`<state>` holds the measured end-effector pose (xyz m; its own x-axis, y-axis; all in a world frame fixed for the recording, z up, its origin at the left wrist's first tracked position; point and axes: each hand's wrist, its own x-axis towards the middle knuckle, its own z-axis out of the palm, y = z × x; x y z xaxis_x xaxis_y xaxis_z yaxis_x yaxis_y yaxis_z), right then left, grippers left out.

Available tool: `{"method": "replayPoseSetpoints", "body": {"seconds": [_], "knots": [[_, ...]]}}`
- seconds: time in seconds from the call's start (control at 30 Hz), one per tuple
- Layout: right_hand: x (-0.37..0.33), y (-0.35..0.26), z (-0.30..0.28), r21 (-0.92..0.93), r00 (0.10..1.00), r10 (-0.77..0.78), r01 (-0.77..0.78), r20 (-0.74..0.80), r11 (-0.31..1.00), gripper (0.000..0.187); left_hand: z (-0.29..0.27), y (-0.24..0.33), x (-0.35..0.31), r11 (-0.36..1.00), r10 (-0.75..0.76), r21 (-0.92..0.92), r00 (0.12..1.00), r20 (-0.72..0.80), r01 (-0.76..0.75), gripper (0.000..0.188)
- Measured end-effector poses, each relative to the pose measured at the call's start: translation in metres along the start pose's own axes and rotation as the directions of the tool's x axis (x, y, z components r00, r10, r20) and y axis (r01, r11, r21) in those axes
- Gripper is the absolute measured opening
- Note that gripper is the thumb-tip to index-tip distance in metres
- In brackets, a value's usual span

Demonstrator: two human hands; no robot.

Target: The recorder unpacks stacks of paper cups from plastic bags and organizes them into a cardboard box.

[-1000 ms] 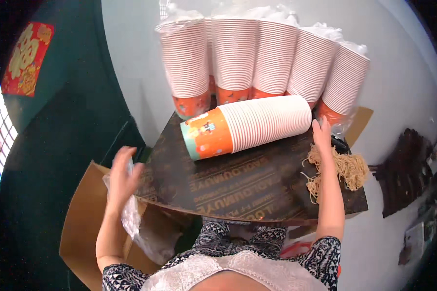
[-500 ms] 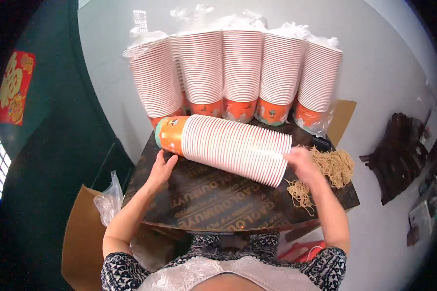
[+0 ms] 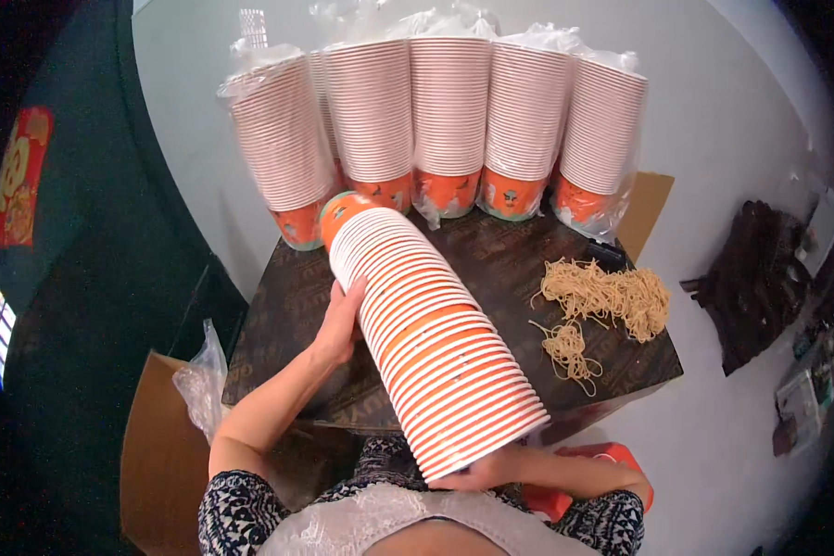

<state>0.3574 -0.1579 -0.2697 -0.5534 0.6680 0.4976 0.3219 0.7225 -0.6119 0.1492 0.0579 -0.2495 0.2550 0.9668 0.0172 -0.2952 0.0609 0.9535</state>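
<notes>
A long stack of nested orange paper cups with white rims slants across the table toward me, its green-edged orange base pointing away to the left. My left hand grips the left side of the stack, thumb along the rims and the other fingers hidden underneath. At the near end, my right hand holds the mouth of the last cup from below; most of its fingers are out of sight. Gaps of orange show between the rims in the near half.
Several bagged upright cup stacks line the table's back. Tan rubber bands lie in a pile on the right, a smaller clump beside them. Left of the dark table stand a cardboard box and clear plastic bags.
The stack has swung from lying crosswise to pointing toward me, and its rims have spread apart. My left hand has moved onto its side; my right hand came down and nearer with the mouth end.
</notes>
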Motion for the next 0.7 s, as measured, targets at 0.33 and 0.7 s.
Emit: {"method": "replayPoseSetpoints", "body": {"seconds": [0.33, 0.7], "knots": [[0.031, 0.007, 0.045, -0.544, 0.954, -0.291, 0.209, -0.068, 0.813, 0.043, 0.02, 0.008, 0.039, 0.997, -0.069, -0.009, 0.983, 0.17, 0.071, 0.082], [0.078, 0.045, 0.011, -0.327, 0.998, -0.027, 0.005, -0.061, 0.945, 0.053, 0.021, 0.006, 0.073, 0.996, -0.081, -0.016, 0.972, 0.22, 0.087, 0.075]]}}
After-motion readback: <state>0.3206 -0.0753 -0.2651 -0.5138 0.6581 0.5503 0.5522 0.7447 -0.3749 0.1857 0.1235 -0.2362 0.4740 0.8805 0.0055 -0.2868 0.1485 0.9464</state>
